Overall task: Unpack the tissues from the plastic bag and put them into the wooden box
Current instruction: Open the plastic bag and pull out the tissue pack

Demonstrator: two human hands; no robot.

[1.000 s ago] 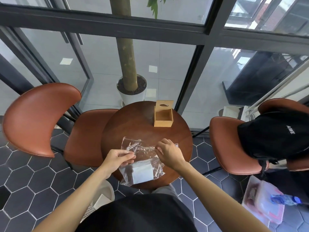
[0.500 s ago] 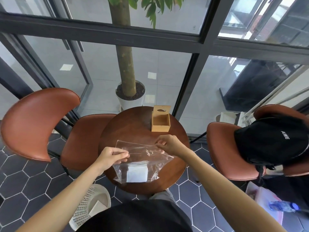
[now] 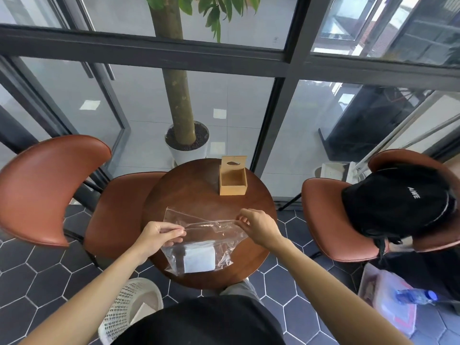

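A clear plastic bag (image 3: 211,235) lies on the near half of the round wooden table (image 3: 189,192). A white pack of tissues (image 3: 199,260) rests inside its lower part. My left hand (image 3: 156,237) pinches the bag's top edge on the left. My right hand (image 3: 258,227) pinches the same edge on the right, and the edge is stretched between them. The wooden box (image 3: 233,179) stands at the table's far side, its lid with an oval slot tipped up and the inside showing nothing.
Brown chairs stand left (image 3: 49,188) and right (image 3: 333,220); a black bag (image 3: 395,202) sits on the right one. A white mesh basket (image 3: 129,307) is on the floor near left. A potted tree (image 3: 186,143) and glass wall lie behind the table.
My hands have moved apart along the bag's top edge, drawing the crumpled top out flat and wide. The view has tilted up a little.
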